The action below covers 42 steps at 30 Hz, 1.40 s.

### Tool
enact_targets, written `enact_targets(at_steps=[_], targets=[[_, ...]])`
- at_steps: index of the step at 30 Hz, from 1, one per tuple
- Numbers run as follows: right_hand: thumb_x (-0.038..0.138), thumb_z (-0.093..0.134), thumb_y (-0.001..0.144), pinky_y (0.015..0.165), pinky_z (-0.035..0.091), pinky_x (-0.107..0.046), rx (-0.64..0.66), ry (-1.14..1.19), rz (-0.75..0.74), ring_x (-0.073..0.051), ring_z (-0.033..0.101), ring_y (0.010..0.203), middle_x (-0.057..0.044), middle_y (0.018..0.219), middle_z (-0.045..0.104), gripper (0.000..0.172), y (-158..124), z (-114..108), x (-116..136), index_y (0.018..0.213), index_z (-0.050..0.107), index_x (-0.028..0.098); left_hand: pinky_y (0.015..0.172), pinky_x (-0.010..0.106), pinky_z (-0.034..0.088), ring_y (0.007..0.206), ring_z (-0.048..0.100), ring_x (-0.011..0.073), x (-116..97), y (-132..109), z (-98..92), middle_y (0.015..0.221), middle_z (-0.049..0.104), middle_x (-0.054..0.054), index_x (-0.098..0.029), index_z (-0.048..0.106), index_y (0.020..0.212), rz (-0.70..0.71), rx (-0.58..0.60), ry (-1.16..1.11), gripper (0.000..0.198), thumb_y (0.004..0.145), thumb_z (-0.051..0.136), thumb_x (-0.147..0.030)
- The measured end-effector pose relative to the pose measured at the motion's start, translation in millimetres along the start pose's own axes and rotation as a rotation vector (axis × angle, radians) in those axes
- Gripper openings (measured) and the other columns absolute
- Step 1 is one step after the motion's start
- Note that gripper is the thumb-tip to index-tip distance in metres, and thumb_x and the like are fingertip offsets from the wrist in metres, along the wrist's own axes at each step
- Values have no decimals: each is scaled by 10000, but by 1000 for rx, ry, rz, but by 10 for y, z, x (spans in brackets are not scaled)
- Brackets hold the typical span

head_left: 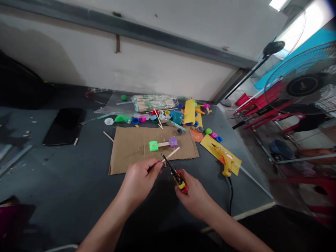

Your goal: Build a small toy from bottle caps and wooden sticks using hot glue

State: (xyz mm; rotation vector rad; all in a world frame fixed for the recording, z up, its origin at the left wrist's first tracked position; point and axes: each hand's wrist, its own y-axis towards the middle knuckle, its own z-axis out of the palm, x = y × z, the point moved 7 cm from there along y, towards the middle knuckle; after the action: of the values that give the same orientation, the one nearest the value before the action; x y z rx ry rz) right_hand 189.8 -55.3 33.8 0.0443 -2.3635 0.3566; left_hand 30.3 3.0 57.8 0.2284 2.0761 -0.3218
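Observation:
My left hand point(143, 175) pinches one end of a thin wooden stick point(173, 152), which slants up to the right over the cardboard's front edge. In my right hand point(193, 192) is a plier-like tool point(173, 172) with narrow black jaws and red-and-yellow handles. Its jaws lie across the stick close to my left fingertips; whether they grip it I cannot tell. Just beyond, on the brown cardboard point(126, 150), a green bottle cap point(153, 146) and a purple cap point(173, 141) are joined by a short wooden piece point(164, 144).
A yellow glue gun point(225, 162) lies on yellow card point(208, 142) at the right, its cord hanging towards me. Behind the cardboard are coloured caps point(135, 120) and bagged wooden sticks point(154, 102). A black phone point(64, 126) rests at left. A fan point(301, 85) stands at far right.

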Motion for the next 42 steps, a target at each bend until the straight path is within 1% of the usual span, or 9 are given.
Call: enact_targets(at_steps=[6,12,21,24,28,32,34,37,42], targets=[[126,496,759,714,407,-301,16,13,13,-190,567,777,-35,848,595,152,16,5,22,887,468,203,624,246,424,698,629,148,10,-17,-49,759,713,3,-210,721,832,64,-103,8,256,902,521,-353],[137,483,767,699,401,-301,31,24,2,-194,568,757,-41,830,596,132,36,8,33,880,468,202,607,246,410,658,613,137,-43,-37,-99,719,700,-9,-205,712,793,102,-174,63,233,898,530,-305],[170,496,787,729,417,-313,-24,-43,-1,-214,595,795,-65,867,627,149,141,-50,25,934,484,193,549,237,384,585,565,128,-57,100,-98,635,633,-6,-177,679,785,106,-112,25,304,925,466,-343],[190,507,797,763,424,-323,-32,-72,-20,-235,613,856,-88,918,645,177,207,-151,94,973,499,183,566,240,390,622,588,135,-141,143,-192,680,660,-1,-184,695,830,134,-167,41,271,915,494,-344],[238,519,812,761,423,-337,-55,-101,-19,-264,627,877,-104,931,660,197,334,-329,210,999,524,174,584,249,389,651,609,140,-342,275,-354,697,683,-10,-200,705,805,188,-240,125,228,897,531,-315],[248,519,819,769,431,-340,-87,-19,-13,-264,632,885,-107,962,667,263,485,-415,248,1070,544,171,640,260,404,725,635,151,-512,466,-461,777,719,-13,-210,706,789,248,-310,188,144,853,596,-277],[230,513,816,770,436,-332,-98,38,-18,-254,632,880,-106,956,665,266,541,-418,230,1072,550,168,662,261,412,754,642,154,-554,529,-461,815,729,-8,-209,705,801,260,-330,198,122,845,602,-257],[221,517,807,761,438,-324,-110,76,-6,-241,628,850,-101,932,662,246,548,-410,176,1045,552,167,656,261,406,735,633,156,-590,530,-400,768,713,-5,-202,693,785,260,-327,257,124,847,590,-233],[213,529,792,729,430,-307,-83,102,32,-217,610,797,-69,873,647,166,332,-284,93,955,551,191,607,252,384,675,604,149,-548,326,-266,704,671,-9,-200,659,766,210,-301,282,154,869,553,-245]])
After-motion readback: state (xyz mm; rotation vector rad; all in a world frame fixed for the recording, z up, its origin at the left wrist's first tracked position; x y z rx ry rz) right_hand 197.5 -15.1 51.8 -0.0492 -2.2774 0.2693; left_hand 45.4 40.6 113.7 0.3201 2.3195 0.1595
